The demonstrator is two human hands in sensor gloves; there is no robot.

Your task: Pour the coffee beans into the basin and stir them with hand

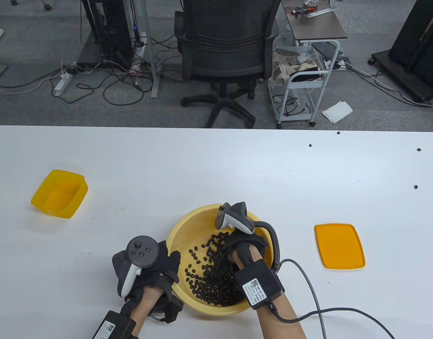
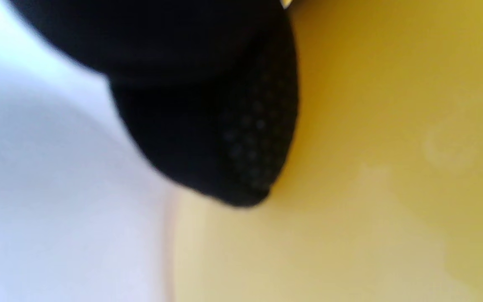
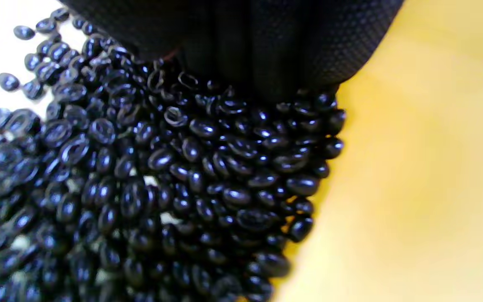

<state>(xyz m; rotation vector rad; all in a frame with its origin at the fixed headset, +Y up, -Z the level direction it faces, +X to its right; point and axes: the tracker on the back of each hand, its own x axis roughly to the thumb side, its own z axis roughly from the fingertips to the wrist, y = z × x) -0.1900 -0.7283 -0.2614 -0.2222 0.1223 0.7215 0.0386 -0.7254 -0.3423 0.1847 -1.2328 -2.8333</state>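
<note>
Right hand [image 1: 243,247] fingers [image 3: 266,50] down in the coffee beans [image 1: 213,272], gloved tips buried at the pile's far-right edge; they hang together and look fairly straight, nothing pinched as far as the right wrist view shows. Left hand [image 1: 146,268] on the near-left rim of the yellow basin [image 1: 181,226], steadying it; one fingertip [image 2: 224,138] lies against the basin's outer wall in the left wrist view, but curl of the other fingers cannot be told, too blurred and hidden under the tracker. Beans sit mostly in the near-right half of the basin, a few scattered toward the left. Basin at near centre of the white surface [image 1: 216,166]. Orange container [image 1: 59,193] far left, empty, upright; its orange lid [image 1: 339,246] lies flat to the right. A few stray beans [image 1: 416,186] at far right on the surface. Progress: pour looks done, stirring underway; left is finishing the stir and pulling out.
</note>
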